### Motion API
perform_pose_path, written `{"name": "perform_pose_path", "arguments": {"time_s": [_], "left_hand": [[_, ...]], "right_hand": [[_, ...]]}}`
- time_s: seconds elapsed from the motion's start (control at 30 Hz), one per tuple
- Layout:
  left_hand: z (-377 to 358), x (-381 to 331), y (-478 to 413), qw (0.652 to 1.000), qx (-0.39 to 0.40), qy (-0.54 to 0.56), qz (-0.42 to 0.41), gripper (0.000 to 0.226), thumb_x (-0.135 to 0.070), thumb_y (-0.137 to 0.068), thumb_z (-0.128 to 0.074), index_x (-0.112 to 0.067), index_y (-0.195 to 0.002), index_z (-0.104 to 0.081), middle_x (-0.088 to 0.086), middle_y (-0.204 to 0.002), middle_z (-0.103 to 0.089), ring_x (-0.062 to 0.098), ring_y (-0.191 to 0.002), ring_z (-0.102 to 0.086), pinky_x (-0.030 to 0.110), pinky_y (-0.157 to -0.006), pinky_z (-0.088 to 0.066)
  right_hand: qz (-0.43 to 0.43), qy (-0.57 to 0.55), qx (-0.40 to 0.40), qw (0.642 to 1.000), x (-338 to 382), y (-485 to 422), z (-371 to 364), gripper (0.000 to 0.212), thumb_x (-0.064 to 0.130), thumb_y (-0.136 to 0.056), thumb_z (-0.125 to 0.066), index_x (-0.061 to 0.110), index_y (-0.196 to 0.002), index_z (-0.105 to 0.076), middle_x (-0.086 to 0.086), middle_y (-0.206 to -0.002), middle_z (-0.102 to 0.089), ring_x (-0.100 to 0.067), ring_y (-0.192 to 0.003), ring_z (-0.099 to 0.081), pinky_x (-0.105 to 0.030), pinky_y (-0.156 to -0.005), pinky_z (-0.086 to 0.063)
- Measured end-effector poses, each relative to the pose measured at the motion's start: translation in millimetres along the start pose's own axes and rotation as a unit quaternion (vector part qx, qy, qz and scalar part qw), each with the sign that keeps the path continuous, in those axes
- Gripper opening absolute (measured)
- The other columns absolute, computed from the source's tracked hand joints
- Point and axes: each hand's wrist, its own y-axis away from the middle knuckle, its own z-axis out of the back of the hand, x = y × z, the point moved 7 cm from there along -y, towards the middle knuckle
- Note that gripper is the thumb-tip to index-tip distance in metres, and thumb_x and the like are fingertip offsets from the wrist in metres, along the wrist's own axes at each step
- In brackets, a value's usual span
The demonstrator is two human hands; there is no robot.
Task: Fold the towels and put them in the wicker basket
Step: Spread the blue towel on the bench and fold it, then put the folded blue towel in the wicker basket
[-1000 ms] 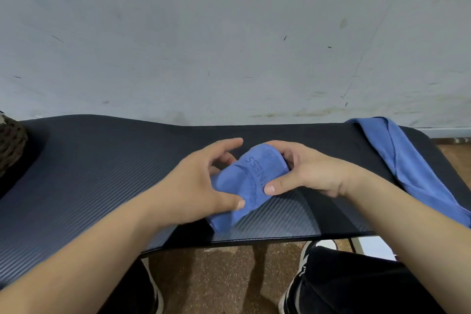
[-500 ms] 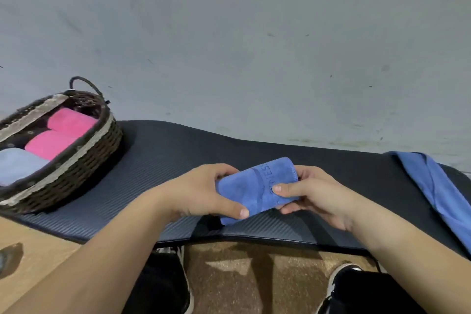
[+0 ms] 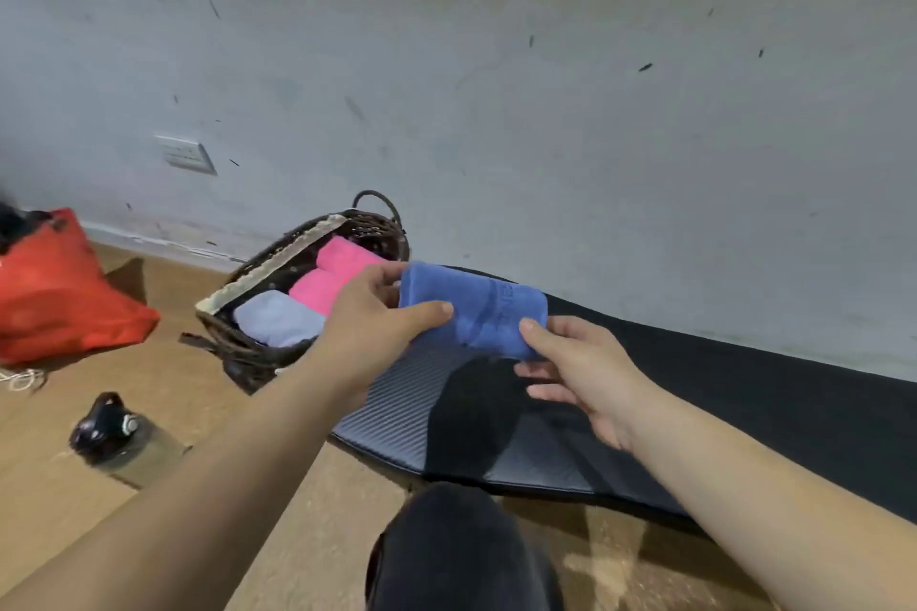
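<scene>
From my head camera: I hold the folded blue towel (image 3: 474, 308) between both hands, just above centre, lifted off the black mat (image 3: 744, 407), with its shadow on the ribbed surface below. My left hand (image 3: 377, 327) grips the towel's nine o'clock end, thumb across the near face and fingers curled behind. My right hand (image 3: 578, 372) pinches the five o'clock corner, thumb on top, fingers underneath.

The wicker basket (image 3: 275, 258) stands at nine o'clock from the towel, just beside my left hand. Two pink towels (image 3: 337, 273) and a pale blue towel (image 3: 278, 318) lie in it side by side.

A red bag (image 3: 54, 298) lies on the wooden floor (image 3: 64, 526) at the far nine o'clock edge. A dark-capped bottle (image 3: 119, 437) lies at eight o'clock. My dark-clothed knee (image 3: 456, 546) shows at six o'clock.
</scene>
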Motion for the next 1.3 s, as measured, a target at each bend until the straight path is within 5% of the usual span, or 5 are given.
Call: {"name": "perform_pose_path", "arguments": {"time_s": [0.37,0.67,0.77,0.87,1.3], "left_hand": [[139.6,-62.6,-91.6,0.981,-0.142,-0.096,-0.095,0.047,-0.014,-0.083,-0.081,-0.026,-0.127,-0.068,-0.002,-0.103,-0.069,0.013,-0.091,-0.067,0.024,-0.075,-0.056],[148.0,13.4,-161.1,0.993,-0.109,0.006,0.051,0.012,-0.015,-0.097,-0.068,-0.012,-0.107,-0.072,0.017,-0.111,-0.070,0.027,-0.086,-0.067,0.039,-0.078,-0.063],[148.3,33.3,-170.3,0.965,-0.108,-0.231,0.067,0.031,-0.025,-0.094,-0.072,-0.005,-0.117,-0.068,0.016,-0.110,-0.069,0.031,-0.092,-0.065,0.038,-0.081,-0.060],[141.2,21.2,-162.9,0.849,-0.148,-0.503,-0.066,0.051,-0.035,-0.088,-0.074,-0.010,-0.131,-0.063,0.016,-0.127,-0.062,0.039,-0.118,-0.055,0.046,-0.098,-0.050],[103.0,60.8,-152.2,0.826,-0.035,-0.550,-0.117,0.039,-0.054,-0.097,-0.055,-0.024,-0.121,-0.059,-0.002,-0.115,-0.055,0.023,-0.116,-0.045,0.036,-0.078,-0.036]], "right_hand": [[0.078,0.048,0.018,0.996,88.0,-37.3,-116.5,0.012,0.033,-0.098,-0.064,0.023,-0.104,-0.068,0.003,-0.107,-0.069,-0.017,-0.103,-0.070,-0.041,-0.089,-0.063],[0.053,0.078,0.041,0.995,76.3,-72.0,-133.2,0.020,0.036,-0.097,-0.065,0.021,-0.110,-0.072,0.004,-0.111,-0.069,-0.014,-0.102,-0.070,-0.034,-0.080,-0.063],[0.049,0.081,0.044,0.995,72.9,-77.4,-132.4,0.018,0.034,-0.098,-0.064,0.022,-0.108,-0.072,0.006,-0.109,-0.069,-0.014,-0.102,-0.070,-0.035,-0.082,-0.063],[0.051,0.079,0.042,0.995,72.8,-80.1,-133.6,0.018,0.035,-0.098,-0.064,0.022,-0.108,-0.072,0.007,-0.110,-0.069,-0.013,-0.103,-0.070,-0.037,-0.085,-0.063],[0.040,0.072,0.052,0.995,69.8,-73.9,-134.6,0.014,0.035,-0.099,-0.063,0.024,-0.104,-0.072,0.006,-0.107,-0.070,-0.015,-0.101,-0.072,-0.037,-0.084,-0.063]]}}
